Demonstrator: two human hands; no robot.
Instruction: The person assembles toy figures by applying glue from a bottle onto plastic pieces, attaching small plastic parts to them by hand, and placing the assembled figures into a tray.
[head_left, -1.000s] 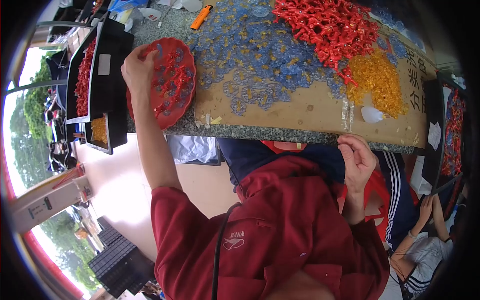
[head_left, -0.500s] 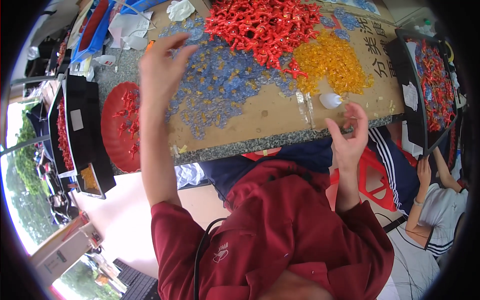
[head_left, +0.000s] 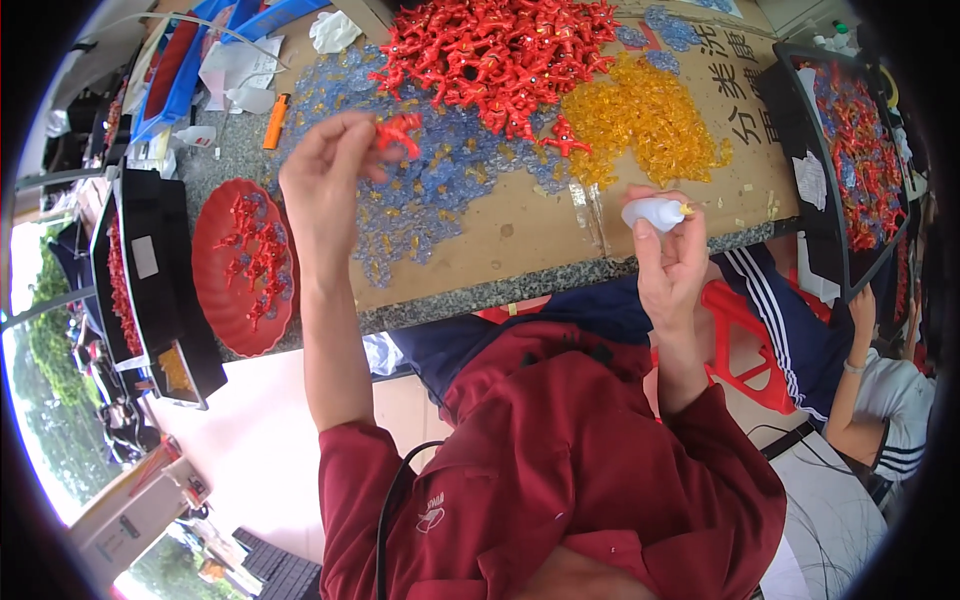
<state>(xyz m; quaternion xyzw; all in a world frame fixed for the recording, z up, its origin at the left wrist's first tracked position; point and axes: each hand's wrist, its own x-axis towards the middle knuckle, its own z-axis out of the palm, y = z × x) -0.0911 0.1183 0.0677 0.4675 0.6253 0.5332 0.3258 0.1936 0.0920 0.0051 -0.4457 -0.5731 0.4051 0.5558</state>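
Note:
My left hand point(head_left: 328, 168) pinches a small red plastic figure point(head_left: 401, 134) above the spread of clear blue plastic pieces point(head_left: 425, 195). In my right hand point(head_left: 672, 268) lies a small white squeeze bottle point(head_left: 654, 213) with a yellow tip, held near the table's front edge. A big heap of red figures point(head_left: 490, 60) rises at the back middle. One loose red figure point(head_left: 566, 138) lies between that heap and the pile of clear yellow pieces point(head_left: 650, 120). Left of my left forearm, a red scalloped plate point(head_left: 215, 290) bears several red figures with blue bits on them.
An orange lighter point(head_left: 276, 122) lies behind the plate. Black bins point(head_left: 160, 260) stand at the left, and a black bin point(head_left: 795, 130) of red and blue parts sits at the right. Brown cardboard point(head_left: 500, 250) covers the tabletop. Another person's arm point(head_left: 855, 370) is at the far right.
My left hand, bare before, now holds a red figure. The white bottle, which lay on the cardboard, is now in my right hand. The whole view has shifted slightly.

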